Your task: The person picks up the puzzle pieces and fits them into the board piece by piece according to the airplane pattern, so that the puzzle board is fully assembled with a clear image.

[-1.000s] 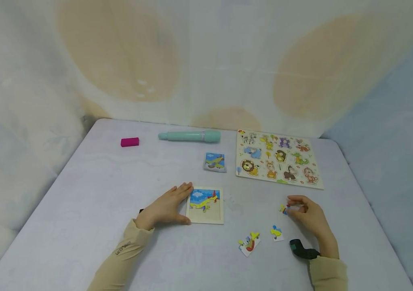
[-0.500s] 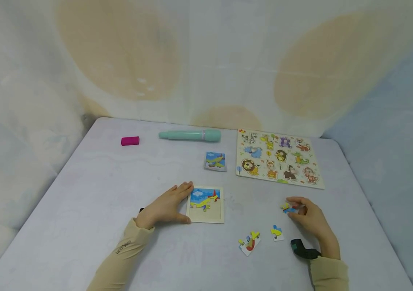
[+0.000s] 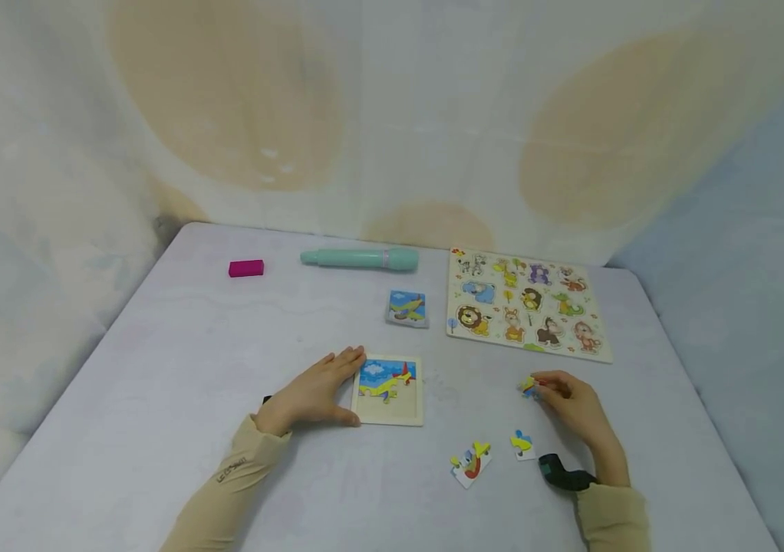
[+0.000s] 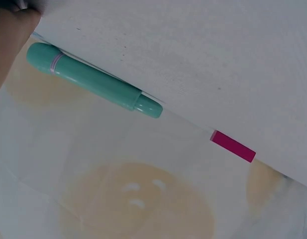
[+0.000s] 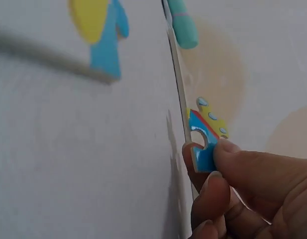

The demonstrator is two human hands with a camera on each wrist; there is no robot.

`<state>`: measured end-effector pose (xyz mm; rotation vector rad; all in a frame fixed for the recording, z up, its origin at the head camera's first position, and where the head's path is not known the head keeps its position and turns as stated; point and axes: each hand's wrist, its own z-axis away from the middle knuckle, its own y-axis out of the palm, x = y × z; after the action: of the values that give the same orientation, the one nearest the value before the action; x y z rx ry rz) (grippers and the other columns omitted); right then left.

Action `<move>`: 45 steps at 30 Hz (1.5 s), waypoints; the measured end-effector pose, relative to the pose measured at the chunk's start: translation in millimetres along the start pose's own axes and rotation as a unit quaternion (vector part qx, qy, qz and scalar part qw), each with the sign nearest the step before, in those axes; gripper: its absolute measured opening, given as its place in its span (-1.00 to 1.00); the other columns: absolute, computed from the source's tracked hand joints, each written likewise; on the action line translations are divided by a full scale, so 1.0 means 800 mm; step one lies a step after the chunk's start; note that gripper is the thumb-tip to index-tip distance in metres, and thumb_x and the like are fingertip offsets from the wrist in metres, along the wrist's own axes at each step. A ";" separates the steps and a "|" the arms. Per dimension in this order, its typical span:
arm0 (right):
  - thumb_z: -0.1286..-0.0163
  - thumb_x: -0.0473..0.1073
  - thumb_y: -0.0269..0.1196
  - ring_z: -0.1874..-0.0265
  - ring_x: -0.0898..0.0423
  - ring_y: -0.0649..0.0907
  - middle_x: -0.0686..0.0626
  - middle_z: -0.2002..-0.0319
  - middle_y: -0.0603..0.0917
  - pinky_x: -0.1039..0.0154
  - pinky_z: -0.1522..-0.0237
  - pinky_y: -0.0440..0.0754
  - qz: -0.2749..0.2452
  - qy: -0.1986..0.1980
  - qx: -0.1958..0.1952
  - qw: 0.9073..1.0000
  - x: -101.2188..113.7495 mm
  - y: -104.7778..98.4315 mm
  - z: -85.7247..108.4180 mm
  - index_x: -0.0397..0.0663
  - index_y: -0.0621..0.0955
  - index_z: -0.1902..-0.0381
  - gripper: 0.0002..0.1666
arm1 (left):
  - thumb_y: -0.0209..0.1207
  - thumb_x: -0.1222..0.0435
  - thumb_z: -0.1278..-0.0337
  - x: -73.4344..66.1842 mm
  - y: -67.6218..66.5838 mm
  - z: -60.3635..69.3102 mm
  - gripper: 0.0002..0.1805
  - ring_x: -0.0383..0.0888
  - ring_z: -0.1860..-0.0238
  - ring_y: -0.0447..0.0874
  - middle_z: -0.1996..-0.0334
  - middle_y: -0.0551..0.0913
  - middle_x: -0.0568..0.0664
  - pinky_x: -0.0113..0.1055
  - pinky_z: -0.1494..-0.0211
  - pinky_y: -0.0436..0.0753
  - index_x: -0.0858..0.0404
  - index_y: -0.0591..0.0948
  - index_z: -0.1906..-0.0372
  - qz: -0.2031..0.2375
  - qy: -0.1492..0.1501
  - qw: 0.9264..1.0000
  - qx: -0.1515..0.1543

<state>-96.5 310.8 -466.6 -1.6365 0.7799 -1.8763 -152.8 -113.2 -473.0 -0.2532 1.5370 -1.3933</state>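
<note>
A wooden puzzle frame [image 3: 388,420] lies at the middle of the table, its upper part filled with sky and airplane pieces. My left hand [image 3: 312,393] rests against the frame's left side, fingers straight and thumb at the lower corner. Between thumb and fingers, my right hand [image 3: 574,406] pinches a blue, yellow and red puzzle piece [image 5: 205,137], held up off the table. One loose blue and yellow piece [image 3: 522,445] lies just below that hand. Farther left lie loose pieces with red and yellow parts [image 3: 471,464]; I cannot tell whether they are joined.
A small airplane picture [image 3: 406,308] lies behind the frame. At the back right is an animal puzzle board [image 3: 528,303]. A mint-green microphone-shaped tube [image 3: 359,258] and a magenta block [image 3: 246,268] lie along the back, near the fabric wall.
My right hand has lifted the puzzle piece and moved slightly left with it, turning it between the fingers. My left hand stays at the frame.
</note>
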 end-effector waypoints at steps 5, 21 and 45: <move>-0.40 -0.18 0.21 0.44 0.30 0.58 -0.16 0.27 0.72 0.42 0.41 0.55 -0.029 -0.016 0.038 0.999 0.019 0.014 -0.019 -0.26 0.61 -0.03 -0.68 | 0.49 0.01 0.20 0.003 0.003 -0.001 0.16 0.06 -0.56 -0.02 -0.54 0.07 0.10 0.02 -0.60 0.01 0.33 0.14 -0.49 -0.002 -0.003 1.000 0.001; -0.36 -0.12 0.25 0.41 0.06 0.64 -0.15 0.33 0.70 0.26 0.39 0.65 -0.096 -0.094 0.135 0.982 0.109 0.077 -0.063 -0.23 0.63 0.08 -0.70 | 0.48 -0.01 0.19 0.006 0.007 -0.004 0.16 0.04 -0.56 -0.03 -0.54 0.06 0.08 0.00 -0.60 0.00 0.31 0.13 -0.50 0.006 0.000 1.000 -0.001; -0.28 -0.13 0.33 0.50 0.19 0.45 0.09 0.51 0.57 0.42 0.49 0.35 -0.021 -0.120 0.129 0.984 0.143 0.150 -0.046 0.03 0.70 0.27 -0.91 | 0.47 -0.03 0.20 0.005 0.003 -0.003 0.16 0.05 -0.56 -0.02 -0.54 0.07 0.09 0.02 -0.60 0.01 0.31 0.13 -0.50 -0.006 0.004 1.000 -0.004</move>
<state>-145.7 148.8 -477.4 -1.6814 0.3870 -1.6848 -155.8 -113.7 -477.5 -0.2631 1.5502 -1.4001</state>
